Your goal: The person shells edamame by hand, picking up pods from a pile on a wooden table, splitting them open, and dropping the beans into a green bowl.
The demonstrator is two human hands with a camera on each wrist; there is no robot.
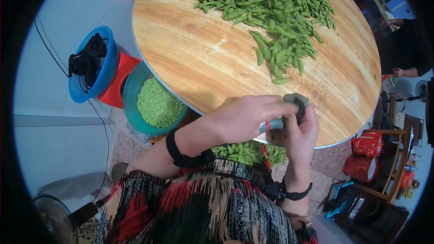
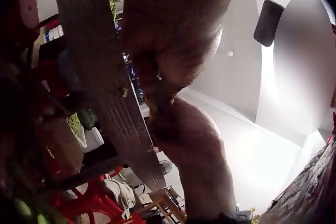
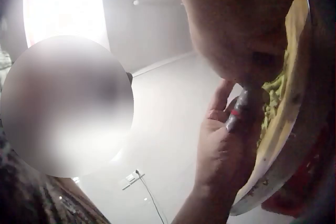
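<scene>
Over the near edge of the round wooden table [image 1: 194, 70], both hands meet at a crumpled grey finger cover [image 1: 296, 100]. My left hand [image 1: 246, 118] comes in from the left, its fingers bent onto the cover. A second grey sleeve with a red band [image 1: 271, 125] sits on my left thumb; it also shows in the right wrist view. From below, my right hand [image 1: 302, 138] pinches the same crumpled cover between thumb and fingers. Overlapping fingers hide part of the grip. A pile of green bean pods [image 1: 280, 22] lies beyond the hands.
Left of the table, a teal basket [image 1: 131, 108] holds shelled beans [image 1: 158, 104]. A blue basket [image 1: 110, 47] with black items rests on a red stool [image 1: 118, 81]. More pods [image 1: 239, 152] show below the table edge. Another person [image 1: 407, 47] is at the right.
</scene>
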